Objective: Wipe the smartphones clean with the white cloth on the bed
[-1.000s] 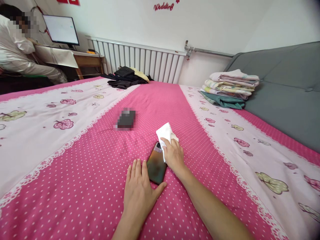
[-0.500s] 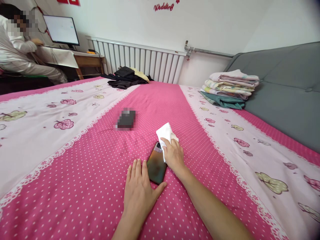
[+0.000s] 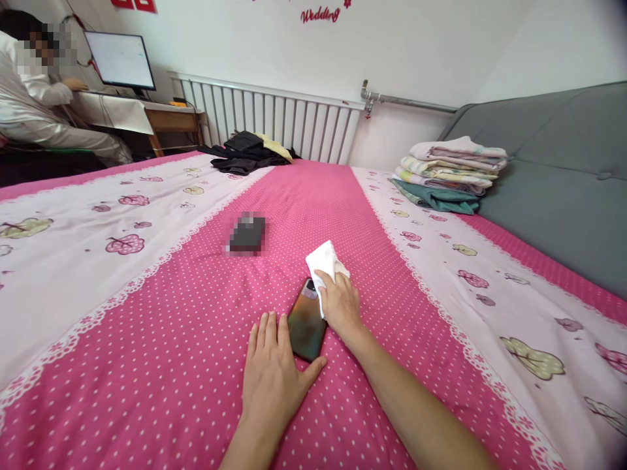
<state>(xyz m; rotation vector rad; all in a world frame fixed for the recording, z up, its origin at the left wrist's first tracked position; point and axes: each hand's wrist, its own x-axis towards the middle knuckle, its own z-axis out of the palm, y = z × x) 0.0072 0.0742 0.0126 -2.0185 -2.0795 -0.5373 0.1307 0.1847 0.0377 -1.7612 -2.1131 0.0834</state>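
Note:
A dark smartphone (image 3: 306, 329) with a shiny, brownish-green back lies face down on the pink dotted bedspread (image 3: 196, 365). My left hand (image 3: 272, 365) rests flat on the bedspread along the phone's left and lower edges, fingers stretched out and thumb by its bottom corner. At the phone's upper right, my right hand (image 3: 340, 301) grips a folded white cloth (image 3: 321, 261). The cloth covers part of the phone's top right side, close to the camera block. My right fingertips are partly hidden by the cloth.
A blurred dark object (image 3: 248, 234) lies farther up the bed. Dark clothes (image 3: 247, 153) are heaped near the radiator (image 3: 274, 117), and folded fabrics (image 3: 450, 173) are stacked by the grey headboard (image 3: 553, 170). A person (image 3: 44, 98) sits at a desk with a monitor (image 3: 120, 60).

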